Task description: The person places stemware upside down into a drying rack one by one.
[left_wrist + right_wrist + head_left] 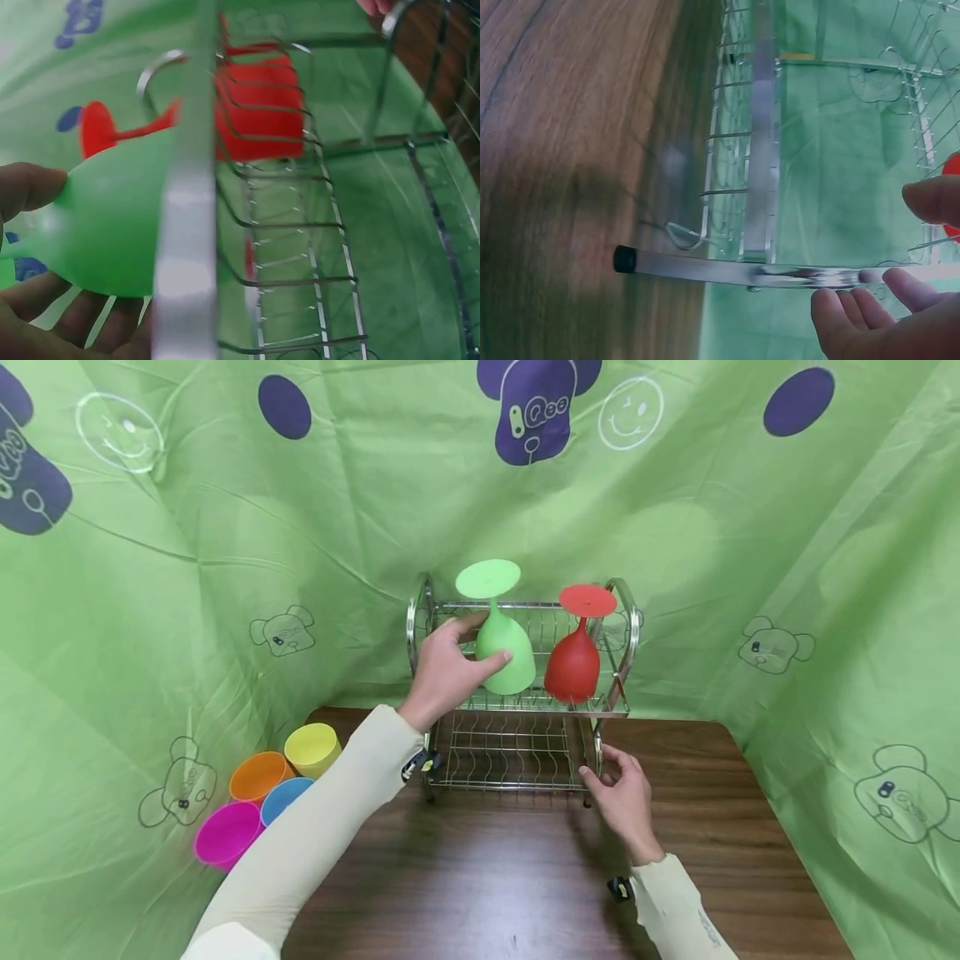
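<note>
My left hand (447,672) grips a green plastic wine glass (506,647) by its bowl, thumb on the near side. The glass is upside down, foot upward, at the upper tier of a metal dish rack (517,714); a rail crosses in front of it in the left wrist view. To its right a red plastic wine glass (573,668) stands inverted on the same tier. Beside the rack's right front leg (697,270) is my right hand (624,797), fingers loosely extended. In the right wrist view one fingertip touches that leg and the thumb (934,199) stays apart from it.
Several cups stand at the left edge of the wooden table (465,877): yellow (312,747), orange (258,777), blue (285,795) and pink (227,835). My left forearm partly covers them. Green printed cloth (360,485) hangs behind and on both sides.
</note>
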The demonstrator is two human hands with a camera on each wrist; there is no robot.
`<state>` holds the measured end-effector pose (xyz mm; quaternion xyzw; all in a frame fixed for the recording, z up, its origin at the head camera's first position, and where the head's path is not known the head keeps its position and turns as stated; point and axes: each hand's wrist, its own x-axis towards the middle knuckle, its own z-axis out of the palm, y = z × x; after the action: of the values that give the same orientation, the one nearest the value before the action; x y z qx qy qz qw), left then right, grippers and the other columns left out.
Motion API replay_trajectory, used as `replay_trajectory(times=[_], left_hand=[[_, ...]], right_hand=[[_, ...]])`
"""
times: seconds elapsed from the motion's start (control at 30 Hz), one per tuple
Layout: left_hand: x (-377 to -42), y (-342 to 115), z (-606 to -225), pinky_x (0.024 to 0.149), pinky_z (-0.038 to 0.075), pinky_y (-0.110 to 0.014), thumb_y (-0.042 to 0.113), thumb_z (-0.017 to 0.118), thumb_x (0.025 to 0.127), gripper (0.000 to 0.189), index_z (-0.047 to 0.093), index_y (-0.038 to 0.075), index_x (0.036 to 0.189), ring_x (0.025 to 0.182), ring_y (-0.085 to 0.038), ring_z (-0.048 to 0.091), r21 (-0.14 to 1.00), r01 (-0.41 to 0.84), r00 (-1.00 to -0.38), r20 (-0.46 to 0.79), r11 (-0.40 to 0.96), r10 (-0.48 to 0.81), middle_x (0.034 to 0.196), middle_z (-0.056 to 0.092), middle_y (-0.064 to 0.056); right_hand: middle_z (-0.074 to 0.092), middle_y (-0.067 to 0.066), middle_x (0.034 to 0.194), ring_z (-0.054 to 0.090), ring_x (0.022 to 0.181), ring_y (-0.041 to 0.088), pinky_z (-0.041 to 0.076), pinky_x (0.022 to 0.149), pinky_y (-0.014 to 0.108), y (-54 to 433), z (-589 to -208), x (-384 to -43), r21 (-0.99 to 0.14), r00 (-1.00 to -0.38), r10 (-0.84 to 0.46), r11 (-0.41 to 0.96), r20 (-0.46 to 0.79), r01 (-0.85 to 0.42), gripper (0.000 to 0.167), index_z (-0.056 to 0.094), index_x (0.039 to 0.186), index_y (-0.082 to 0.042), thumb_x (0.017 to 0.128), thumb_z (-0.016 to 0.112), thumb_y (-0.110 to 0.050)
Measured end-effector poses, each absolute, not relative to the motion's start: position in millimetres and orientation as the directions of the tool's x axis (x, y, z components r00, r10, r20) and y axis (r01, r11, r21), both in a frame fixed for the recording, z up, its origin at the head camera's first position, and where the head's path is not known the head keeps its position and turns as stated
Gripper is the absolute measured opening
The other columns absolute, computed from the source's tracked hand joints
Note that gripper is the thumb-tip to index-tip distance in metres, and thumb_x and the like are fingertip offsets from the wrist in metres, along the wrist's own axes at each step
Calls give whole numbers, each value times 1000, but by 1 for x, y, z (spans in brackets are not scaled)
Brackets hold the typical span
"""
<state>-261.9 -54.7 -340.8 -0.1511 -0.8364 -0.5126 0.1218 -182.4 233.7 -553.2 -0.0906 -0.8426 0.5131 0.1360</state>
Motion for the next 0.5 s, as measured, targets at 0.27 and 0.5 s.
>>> replay_trajectory(times=[0.27, 0.5], left_hand=[[-288, -38, -352, 102, 59, -40, 36, 86, 87, 73, 58, 17, 152, 128, -26, 64, 790, 339, -941, 286, 511, 182, 145, 63, -5], [-297, -28, -359, 102, 60, -40, 33, 90, 85, 74, 59, 18, 151, 128, -25, 64, 781, 287, -957, 212, 555, 196, 144, 65, -5]], right_hand=[[67, 16, 126, 68, 110, 29, 55, 85, 9, 236, -565, -191, -880, -922, 359, 474, 145, 46, 48, 66, 138, -4, 92, 79, -11], [75, 18, 115, 71, 99, 28, 51, 73, 2, 239, -570, -197, -897, -903, 394, 441, 174, 19, 39, 73, 128, -4, 89, 80, -3]])
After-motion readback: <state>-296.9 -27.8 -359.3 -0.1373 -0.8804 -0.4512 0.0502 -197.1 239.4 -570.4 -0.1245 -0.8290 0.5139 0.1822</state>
